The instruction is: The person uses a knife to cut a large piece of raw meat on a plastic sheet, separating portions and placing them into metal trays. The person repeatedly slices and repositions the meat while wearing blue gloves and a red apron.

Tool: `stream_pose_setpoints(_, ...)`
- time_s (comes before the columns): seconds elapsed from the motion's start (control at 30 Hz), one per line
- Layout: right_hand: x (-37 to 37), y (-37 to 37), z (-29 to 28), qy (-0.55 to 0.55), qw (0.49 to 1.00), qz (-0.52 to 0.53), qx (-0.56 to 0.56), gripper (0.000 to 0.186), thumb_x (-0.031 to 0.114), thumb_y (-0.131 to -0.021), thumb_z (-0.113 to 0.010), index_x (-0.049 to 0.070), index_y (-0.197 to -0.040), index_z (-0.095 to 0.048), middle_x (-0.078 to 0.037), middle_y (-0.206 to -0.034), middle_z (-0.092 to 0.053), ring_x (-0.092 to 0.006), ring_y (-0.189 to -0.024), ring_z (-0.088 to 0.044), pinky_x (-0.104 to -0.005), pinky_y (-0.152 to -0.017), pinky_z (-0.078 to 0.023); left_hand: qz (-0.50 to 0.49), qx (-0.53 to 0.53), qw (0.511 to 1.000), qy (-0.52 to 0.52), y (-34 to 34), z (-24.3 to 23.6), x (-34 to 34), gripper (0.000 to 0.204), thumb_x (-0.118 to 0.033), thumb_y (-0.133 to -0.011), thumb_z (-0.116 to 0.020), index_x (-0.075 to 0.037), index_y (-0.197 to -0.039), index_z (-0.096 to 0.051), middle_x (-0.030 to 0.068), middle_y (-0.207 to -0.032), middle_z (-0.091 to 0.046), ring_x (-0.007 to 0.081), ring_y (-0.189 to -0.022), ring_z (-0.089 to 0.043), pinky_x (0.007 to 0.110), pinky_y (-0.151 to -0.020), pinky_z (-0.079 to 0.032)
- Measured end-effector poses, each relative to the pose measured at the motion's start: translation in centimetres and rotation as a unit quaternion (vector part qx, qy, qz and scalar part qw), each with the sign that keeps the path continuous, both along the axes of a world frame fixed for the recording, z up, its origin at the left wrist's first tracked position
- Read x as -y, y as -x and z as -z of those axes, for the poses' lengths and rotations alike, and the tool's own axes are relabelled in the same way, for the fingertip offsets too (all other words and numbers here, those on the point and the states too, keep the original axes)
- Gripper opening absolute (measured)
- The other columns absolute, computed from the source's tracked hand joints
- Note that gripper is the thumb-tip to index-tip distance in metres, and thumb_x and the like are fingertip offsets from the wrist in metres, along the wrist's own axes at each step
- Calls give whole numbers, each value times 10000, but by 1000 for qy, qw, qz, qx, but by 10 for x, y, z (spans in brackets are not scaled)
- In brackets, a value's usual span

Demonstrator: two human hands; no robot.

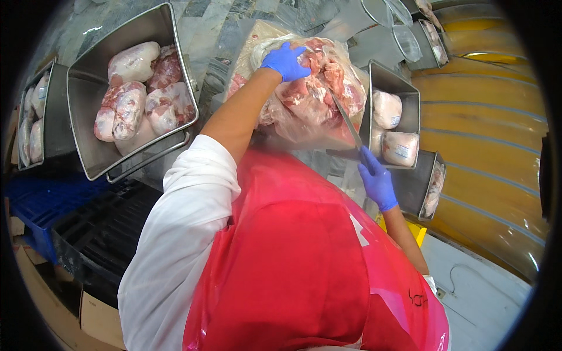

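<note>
A large mound of raw pink meat [325, 76] lies in clear plastic on a pale block [252, 44] at the top centre. My left hand [284, 61], in a blue glove, grips the meat at its upper left, fingers bent over it. My right hand [374, 178], also gloved in blue, is closed on the handle of a long knife [348, 120]. The blade points up and left, its tip at the meat.
Steel bins with bagged meat stand left [82, 131] and right [413, 117] of the block, with smaller ones beyond. Yellow plastic strips [480, 152] line the right. Blue [35, 210] and black [93, 234] pallets and cardboard [99, 316] are at lower left.
</note>
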State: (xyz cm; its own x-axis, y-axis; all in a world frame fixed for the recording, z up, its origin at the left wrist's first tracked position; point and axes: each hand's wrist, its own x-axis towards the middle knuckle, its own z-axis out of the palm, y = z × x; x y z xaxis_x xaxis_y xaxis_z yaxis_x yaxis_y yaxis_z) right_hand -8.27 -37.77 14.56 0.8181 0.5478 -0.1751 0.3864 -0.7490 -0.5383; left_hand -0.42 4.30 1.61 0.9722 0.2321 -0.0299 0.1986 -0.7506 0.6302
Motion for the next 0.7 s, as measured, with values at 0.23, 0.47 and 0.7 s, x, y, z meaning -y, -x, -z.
stream_pose_setpoints(0.23,-39,-4,-13,215,957,-24,192,359,220,-977,-650,50,-1292,-622,-244,-999,-710,-421,-889,-709,-497,-745,-576,-21,-5,999,39,5,-2,10,857,-636,-801,-657,-273,-1553,-466,178,-1635,-372,492,-1399,-469,543,-1145,-435)
stream_pose_setpoints(0.47,-101,-23,-74,345,896,-123,252,324,232,-1015,-567,119,-1316,-606,-192,-824,-705,-377,-762,-717,-493,-638,-564,-33,13,999,18,12,-4,8,863,-626,-804,-670,-265,-1561,-463,180,-1634,-377,490,-1389,-481,540,-1142,-440)
stream_pose_setpoints(0.7,-69,-98,-67,262,958,-52,100,455,482,-1054,-539,69,-985,-719,-261,-857,-701,-461,-837,-680,-531,-743,-516,-40,41,998,3,13,1,10,853,-626,-814,-689,-264,-1556,-475,209,-1635,-372,494,-1386,-485,521,-1153,-431)
